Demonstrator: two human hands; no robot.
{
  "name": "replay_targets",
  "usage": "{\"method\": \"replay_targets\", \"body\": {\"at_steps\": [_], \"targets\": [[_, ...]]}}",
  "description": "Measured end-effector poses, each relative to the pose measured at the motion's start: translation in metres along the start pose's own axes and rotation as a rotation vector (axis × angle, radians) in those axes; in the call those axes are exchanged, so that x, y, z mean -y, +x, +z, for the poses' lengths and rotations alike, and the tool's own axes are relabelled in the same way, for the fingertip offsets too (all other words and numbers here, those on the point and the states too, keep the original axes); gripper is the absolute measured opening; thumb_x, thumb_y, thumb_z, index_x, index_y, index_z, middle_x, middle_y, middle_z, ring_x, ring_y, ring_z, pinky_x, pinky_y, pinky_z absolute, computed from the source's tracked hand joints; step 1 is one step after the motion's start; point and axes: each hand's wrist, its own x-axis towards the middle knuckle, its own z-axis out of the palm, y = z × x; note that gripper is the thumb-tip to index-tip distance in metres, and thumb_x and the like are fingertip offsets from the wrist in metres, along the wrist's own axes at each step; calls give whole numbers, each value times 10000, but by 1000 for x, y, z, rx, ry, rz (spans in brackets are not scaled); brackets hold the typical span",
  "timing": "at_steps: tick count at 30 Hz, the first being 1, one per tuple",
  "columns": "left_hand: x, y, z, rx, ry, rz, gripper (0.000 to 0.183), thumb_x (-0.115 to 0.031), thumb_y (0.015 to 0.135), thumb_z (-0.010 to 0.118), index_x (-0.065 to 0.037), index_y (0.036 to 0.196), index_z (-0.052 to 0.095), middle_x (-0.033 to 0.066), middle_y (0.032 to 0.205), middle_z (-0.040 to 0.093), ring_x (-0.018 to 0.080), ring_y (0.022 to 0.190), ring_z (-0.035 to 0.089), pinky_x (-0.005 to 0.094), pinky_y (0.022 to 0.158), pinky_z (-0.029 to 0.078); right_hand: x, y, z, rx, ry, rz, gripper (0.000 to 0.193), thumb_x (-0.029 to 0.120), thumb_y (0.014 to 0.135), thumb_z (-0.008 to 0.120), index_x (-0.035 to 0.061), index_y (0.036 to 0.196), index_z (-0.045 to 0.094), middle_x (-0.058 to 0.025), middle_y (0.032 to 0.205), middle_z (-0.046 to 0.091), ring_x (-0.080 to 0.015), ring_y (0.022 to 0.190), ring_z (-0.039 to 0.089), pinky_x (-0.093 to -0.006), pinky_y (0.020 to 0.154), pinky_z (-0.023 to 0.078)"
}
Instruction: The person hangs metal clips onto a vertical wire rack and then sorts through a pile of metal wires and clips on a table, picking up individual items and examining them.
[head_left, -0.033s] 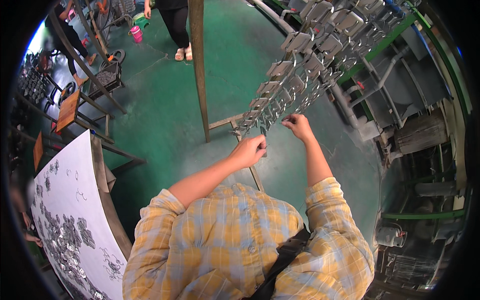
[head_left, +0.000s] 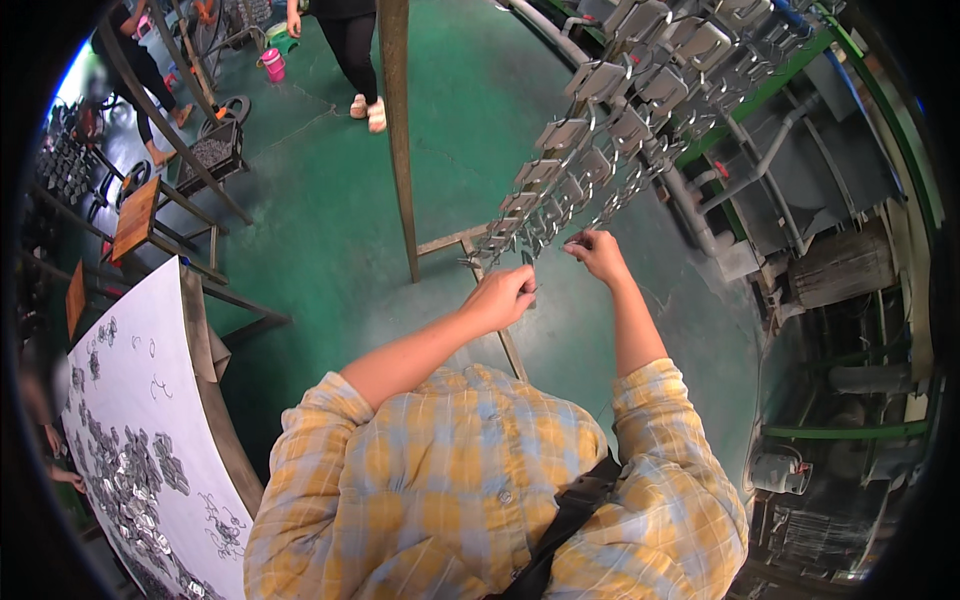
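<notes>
Grey metal plates (head_left: 564,133) hang in chained rows on wire hooks, slanting from the upper right down to the middle. Just below the lowest plates, my left hand (head_left: 500,298) is closed on a small grey metal piece (head_left: 529,258); part of it shows above the fingers, the rest is hidden. To its right, beside the lower end of another hanging strand (head_left: 620,200), my right hand (head_left: 597,254) has thumb and fingers pinched together. What sits in that pinch is too small to make out. The two hands are apart.
At left, a white-topped table (head_left: 150,330) bears a heap of grey metal pieces (head_left: 130,490) and loose hooks. A wooden post (head_left: 397,150) rises ahead, with a low frame (head_left: 450,241) at its foot. Pipes and tanks (head_left: 780,150) line the right. A person (head_left: 350,60) stands beyond.
The person beyond the post has shifted a foot toward me. My left hand has moved very slightly up and right; my right hand has barely moved.
</notes>
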Motion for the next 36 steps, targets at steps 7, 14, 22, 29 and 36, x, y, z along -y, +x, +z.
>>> {"method": "replay_targets", "body": {"at_steps": [7, 14, 22, 29, 36], "targets": [[3, 22, 28, -20, 202, 106, 164, -68, 733, 619, -39, 811, 478, 126, 732, 584, 325, 747, 555, 427, 662, 414, 31, -46, -12, 229, -49, 159, 235, 227, 738, 702, -1, 777, 660, -81, 553, 578, -141, 493, 528, -308, 511, 421], [27, 22, 41, -10, 255, 46, 127, -54, 730, 601, -53, 822, 513, 137, 742, 588, 344, 738, 555, 436, 654, 418, 40, -46, -6, 242, -198, -43, 289, 258, 733, 699, -27, 744, 653, -117, 533, 558, -157, 491, 521, -320, 491, 412], [21, -7, 15, -152, 242, -4, 246, -87, 670, 682, -52, 873, 549, 135, 855, 610, 326, 849, 573, 423, 723, 450, 42, -43, -13, 103, -383, -119, 285, 235, 707, 710, -40, 753, 653, -170, 659, 625, -239, 589, 611, -324, 562, 450], [44, -108, -48, -292, 91, -426, 170, -89, 707, 623, -53, 872, 601, 118, 888, 627, 299, 847, 593, 388, 740, 467, -5, -13, -8, -47, -314, -27, 355, 219, 727, 693, -28, 973, 631, -178, 723, 637, -274, 626, 618, -355, 624, 468], [59, -293, -147, -891, 247, -837, 116, -94, 713, 653, -40, 813, 676, 124, 785, 655, 226, 704, 636, 306, 655, 500, -9, -15, 20, -429, -295, 72, 468, 303, 765, 652, 14, 1125, 578, -169, 777, 649, -285, 685, 622, -376, 654, 469]]}}
